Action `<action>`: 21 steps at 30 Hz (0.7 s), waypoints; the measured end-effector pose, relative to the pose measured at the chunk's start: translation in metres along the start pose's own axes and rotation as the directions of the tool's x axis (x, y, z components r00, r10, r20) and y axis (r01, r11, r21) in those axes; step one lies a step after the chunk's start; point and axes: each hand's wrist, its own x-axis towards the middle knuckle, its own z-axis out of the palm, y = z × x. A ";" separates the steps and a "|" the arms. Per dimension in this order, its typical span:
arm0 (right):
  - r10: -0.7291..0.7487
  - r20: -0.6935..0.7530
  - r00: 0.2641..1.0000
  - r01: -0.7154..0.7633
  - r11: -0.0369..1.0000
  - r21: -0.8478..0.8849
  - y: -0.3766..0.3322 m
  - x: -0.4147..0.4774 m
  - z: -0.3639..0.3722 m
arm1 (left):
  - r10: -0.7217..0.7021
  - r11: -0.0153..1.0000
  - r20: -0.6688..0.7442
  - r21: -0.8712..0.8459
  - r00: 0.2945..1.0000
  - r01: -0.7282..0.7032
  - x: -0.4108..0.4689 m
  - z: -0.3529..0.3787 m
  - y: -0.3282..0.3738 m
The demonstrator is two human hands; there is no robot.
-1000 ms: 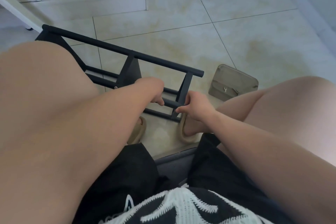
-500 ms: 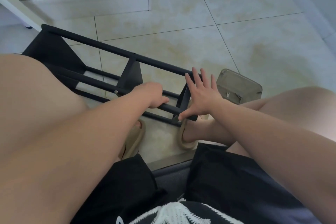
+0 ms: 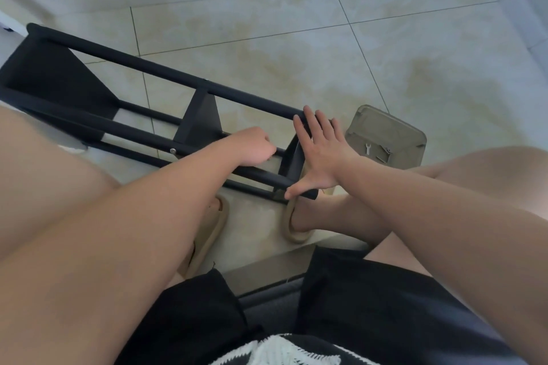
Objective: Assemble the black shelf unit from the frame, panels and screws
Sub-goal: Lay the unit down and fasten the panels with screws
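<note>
One black metal shelf frame (image 3: 201,118) lay on the cream tiled floor (image 3: 385,53). The left grip (image 3: 255,147) was clenched round its rail; the right grip (image 3: 323,154), fingers splayed flat, pressed its end. A beige plastic tray (image 3: 394,133) sat just beyond the right grip.

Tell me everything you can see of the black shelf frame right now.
The black shelf frame lies on its side on the tiled floor: matte black round rails, seemingly metal, joined by three dark panels. A silver screw head shows on one rail. The left hand grips a middle rail; the right hand presses flat on the near end panel.
</note>
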 end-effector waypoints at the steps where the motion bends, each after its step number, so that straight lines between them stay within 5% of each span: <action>1: 0.001 -0.003 1.000 -0.001 1.000 0.001 0.000 0.000 0.001 | -0.011 0.997 0.037 -0.081 0.999 0.014 0.003 0.000 0.001; 12: 0.018 -0.007 1.000 -0.018 1.000 0.005 0.000 0.007 0.006 | 0.050 0.801 0.262 -0.587 0.964 0.119 0.017 0.006 0.000; 21: 0.019 -0.019 1.000 -0.019 1.000 0.006 0.001 0.009 0.007 | 0.113 0.882 0.238 -0.471 0.965 0.013 0.029 0.010 -0.012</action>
